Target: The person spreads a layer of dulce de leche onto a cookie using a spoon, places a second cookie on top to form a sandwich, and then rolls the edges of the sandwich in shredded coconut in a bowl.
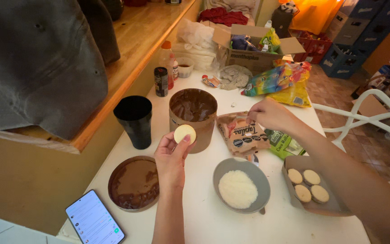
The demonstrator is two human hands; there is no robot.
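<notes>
My left hand (170, 158) holds a small round pale biscuit (184, 133) up between thumb and fingers, just in front of an open tub of brown caramel spread (193, 113). My right hand (269, 115) reaches into the top of a plastic packet of biscuits (241, 133), fingertips pinched at its opening. Whether a biscuit is in those fingers cannot be seen. Below the packet stands a grey bowl (231, 169) of white shredded coconut. To the right, a cardboard tray (294, 162) carries several filled round biscuits (307, 184).
The tub's smeared lid (134, 183) lies at the left beside a lit phone (95, 220). A black cup (135, 119), bottles (166, 65), a green packet (285, 143), candy bags (278, 79), and an open cardboard box (256, 45) fill the white table's far end. A white chair (375, 117) stands at right.
</notes>
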